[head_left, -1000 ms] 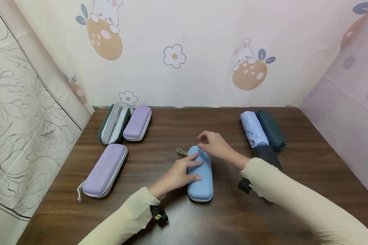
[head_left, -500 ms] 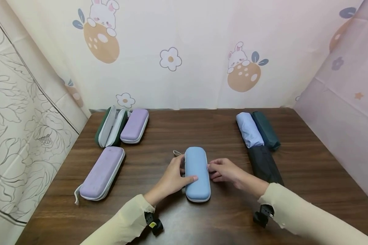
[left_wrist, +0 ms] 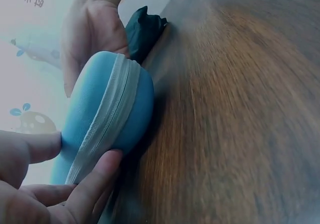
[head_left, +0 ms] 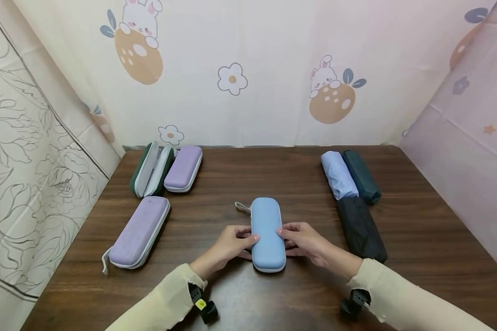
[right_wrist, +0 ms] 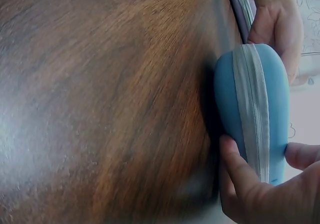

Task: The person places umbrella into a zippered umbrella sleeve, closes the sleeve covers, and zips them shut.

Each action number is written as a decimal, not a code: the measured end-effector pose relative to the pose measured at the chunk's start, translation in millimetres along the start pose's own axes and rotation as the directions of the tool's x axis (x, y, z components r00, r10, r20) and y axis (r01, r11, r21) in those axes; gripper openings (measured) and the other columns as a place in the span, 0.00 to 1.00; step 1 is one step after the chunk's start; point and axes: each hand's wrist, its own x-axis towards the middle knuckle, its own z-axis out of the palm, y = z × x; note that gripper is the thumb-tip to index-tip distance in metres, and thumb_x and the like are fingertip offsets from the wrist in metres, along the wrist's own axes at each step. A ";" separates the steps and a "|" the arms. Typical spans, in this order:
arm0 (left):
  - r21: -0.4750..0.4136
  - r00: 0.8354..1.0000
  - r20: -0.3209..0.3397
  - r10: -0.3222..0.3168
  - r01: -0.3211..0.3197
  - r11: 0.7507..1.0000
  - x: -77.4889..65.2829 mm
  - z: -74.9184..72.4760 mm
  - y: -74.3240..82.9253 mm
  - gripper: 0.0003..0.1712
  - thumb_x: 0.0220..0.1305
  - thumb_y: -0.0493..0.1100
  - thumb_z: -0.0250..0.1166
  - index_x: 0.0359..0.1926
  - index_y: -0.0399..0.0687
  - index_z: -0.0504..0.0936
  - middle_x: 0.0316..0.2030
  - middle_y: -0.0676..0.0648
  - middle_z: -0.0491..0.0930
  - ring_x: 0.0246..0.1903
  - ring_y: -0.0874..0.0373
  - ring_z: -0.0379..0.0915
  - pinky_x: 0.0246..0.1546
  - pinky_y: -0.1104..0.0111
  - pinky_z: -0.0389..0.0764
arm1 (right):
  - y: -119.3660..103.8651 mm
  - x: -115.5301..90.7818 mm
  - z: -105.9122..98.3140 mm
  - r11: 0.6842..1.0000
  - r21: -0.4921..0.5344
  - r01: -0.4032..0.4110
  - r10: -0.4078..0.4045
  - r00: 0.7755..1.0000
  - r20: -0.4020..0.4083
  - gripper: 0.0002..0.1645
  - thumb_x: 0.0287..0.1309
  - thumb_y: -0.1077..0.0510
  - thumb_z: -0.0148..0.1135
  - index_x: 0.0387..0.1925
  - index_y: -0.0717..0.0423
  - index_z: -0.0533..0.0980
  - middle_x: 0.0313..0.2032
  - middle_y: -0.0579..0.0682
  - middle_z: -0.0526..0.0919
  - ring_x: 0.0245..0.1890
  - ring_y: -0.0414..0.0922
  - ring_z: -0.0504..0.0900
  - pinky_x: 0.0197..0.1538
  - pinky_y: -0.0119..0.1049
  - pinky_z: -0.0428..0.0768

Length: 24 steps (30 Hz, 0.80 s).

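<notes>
A light blue zippered hard case (head_left: 267,243) lies lengthwise in the middle of the table, its pale wrist loop (head_left: 242,206) sticking out at the far left corner. My left hand (head_left: 228,244) grips its left edge, thumb on top and fingers low on the side. On the opposite edge my right hand (head_left: 304,241) grips it the same way, thumb on the lid. Both wrist views show the closed grey zipper band (left_wrist: 107,116) running round the case between thumb and fingers.
At left lie two purple cases (head_left: 141,232) and an open green case (head_left: 152,170). At right are a light blue folded umbrella (head_left: 339,174), a dark green one (head_left: 361,176) and a black one (head_left: 361,228). A patterned curtain (head_left: 273,115) hangs behind the table (head_left: 240,174).
My right hand has come down from the case's far end to its right edge and taken hold. My left hand has shifted from lying over the lid to gripping the left edge.
</notes>
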 end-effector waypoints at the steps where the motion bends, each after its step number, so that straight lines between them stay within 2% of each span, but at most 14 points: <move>1: 0.000 1.000 0.000 0.002 -0.002 1.000 0.5 0.4 0.5 0.27 0.66 0.36 0.60 0.61 0.22 0.67 0.42 0.37 0.80 0.35 0.53 0.79 0.33 0.58 0.83 | -0.3 -0.3 -0.6 1.000 -0.003 0.006 -0.006 1.000 0.004 0.28 0.68 0.57 0.53 0.60 0.75 0.63 0.46 0.62 0.76 0.38 0.48 0.79 0.43 0.44 0.81; 7: 0.008 1.000 -0.007 0.014 -0.014 1.000 5.5 4.0 5.7 0.25 0.66 0.34 0.60 0.59 0.22 0.68 0.41 0.36 0.80 0.34 0.53 0.79 0.32 0.58 0.83 | -5.6 -1.3 -4.4 1.000 -0.023 0.019 -0.019 1.000 -0.005 0.28 0.68 0.57 0.53 0.61 0.74 0.63 0.47 0.62 0.76 0.38 0.48 0.78 0.44 0.45 0.81; 10: 0.011 1.000 -0.015 0.000 0.000 1.000 12.7 5.4 10.4 0.25 0.66 0.34 0.60 0.59 0.23 0.68 0.42 0.36 0.80 0.34 0.52 0.80 0.33 0.58 0.83 | -10.3 1.3 -9.0 0.999 -0.033 0.014 -0.014 1.000 -0.017 0.29 0.68 0.57 0.53 0.61 0.74 0.62 0.48 0.62 0.75 0.39 0.48 0.78 0.44 0.44 0.81; 16: 0.040 0.999 -0.037 -0.035 0.036 0.999 37.5 6.8 29.3 0.24 0.66 0.35 0.60 0.59 0.25 0.70 0.45 0.34 0.80 0.38 0.49 0.81 0.34 0.59 0.82 | -28.4 12.9 -26.7 1.000 -0.023 0.005 -0.006 1.000 -0.022 0.31 0.70 0.56 0.51 0.64 0.75 0.59 0.53 0.65 0.74 0.42 0.47 0.79 0.48 0.44 0.79; 24: 0.081 0.995 -0.081 -0.061 0.068 0.994 78.1 6.3 63.0 0.24 0.66 0.37 0.61 0.58 0.27 0.71 0.45 0.34 0.79 0.39 0.47 0.80 0.34 0.60 0.83 | -57.2 37.8 -50.7 0.997 -0.038 0.074 -0.076 0.995 -0.070 0.30 0.70 0.57 0.50 0.64 0.76 0.60 0.51 0.66 0.77 0.42 0.46 0.82 0.48 0.43 0.79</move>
